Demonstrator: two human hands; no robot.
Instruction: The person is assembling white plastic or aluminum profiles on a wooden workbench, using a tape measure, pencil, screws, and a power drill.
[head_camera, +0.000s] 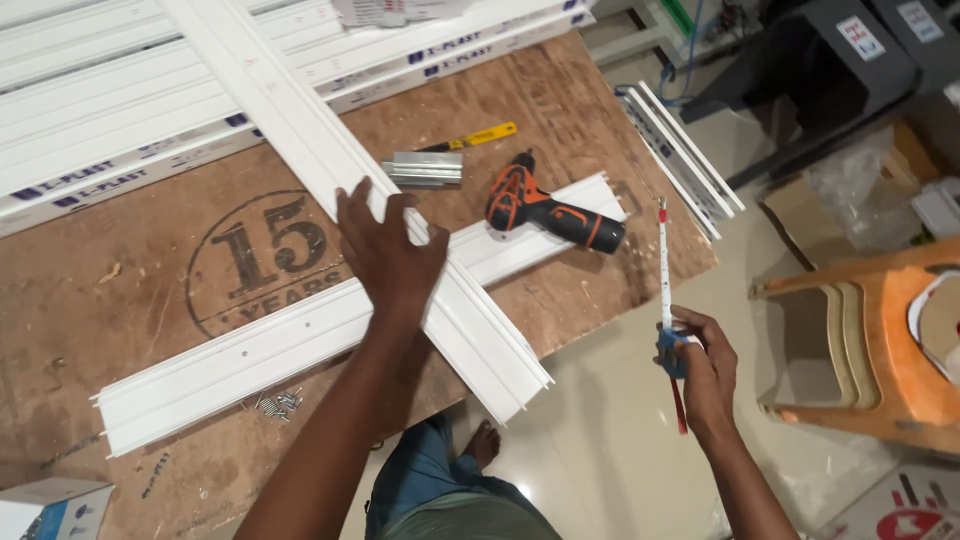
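My left hand (385, 245) lies flat, fingers spread, on a long white plastic channel strip (300, 130) that crosses over a second white strip (250, 355) on the brown plywood table (120, 290). My right hand (700, 365) is off the table's right edge, closed around a blue tape measure (672, 350). Its white blade (664, 260) sticks straight up. A red strap hangs below the fist.
An orange and black cordless drill (545, 205) and a yellow utility knife (475, 137) lie by a short metal channel piece (425, 168). Loose screws (278, 403) sit near the front edge. White panels (100, 100) stack at the back. An orange plastic chair (880, 340) stands right.
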